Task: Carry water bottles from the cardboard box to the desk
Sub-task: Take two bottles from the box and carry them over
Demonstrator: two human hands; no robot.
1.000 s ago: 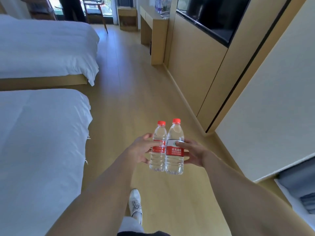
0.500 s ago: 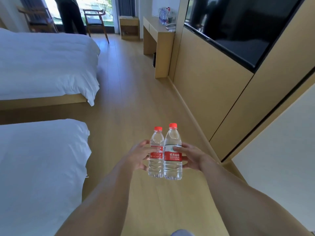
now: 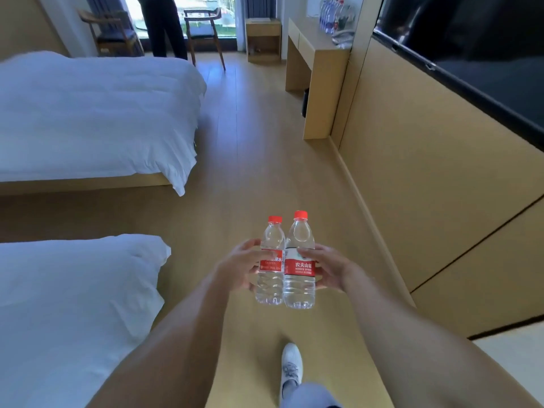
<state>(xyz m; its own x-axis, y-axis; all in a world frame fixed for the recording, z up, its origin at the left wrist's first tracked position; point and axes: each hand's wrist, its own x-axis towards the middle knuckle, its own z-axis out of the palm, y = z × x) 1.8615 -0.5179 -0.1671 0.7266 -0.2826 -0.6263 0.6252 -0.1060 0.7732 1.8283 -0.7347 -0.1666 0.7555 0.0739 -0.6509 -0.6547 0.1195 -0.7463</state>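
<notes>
Two clear water bottles with red caps and red labels stand upright side by side in front of me. My left hand (image 3: 240, 267) grips the left bottle (image 3: 271, 269); my right hand (image 3: 326, 267) grips the right bottle (image 3: 299, 278). The bottles touch each other above the wooden floor. Far ahead on the right stands the wooden desk (image 3: 319, 48), with several more bottles (image 3: 331, 16) grouped on its top. The cardboard box is out of view.
Two white beds lie on the left, the far bed (image 3: 97, 113) and the near bed (image 3: 70, 313), leaving a floor aisle (image 3: 259, 160) toward the desk. A wood-panelled wall with a dark TV (image 3: 471, 54) runs along the right. A person (image 3: 162, 25) stands by chairs at the window.
I have walked forward along the aisle: the desk and far bed are closer, and my white shoe has come forward. Both hands still hold the bottles the same way.
</notes>
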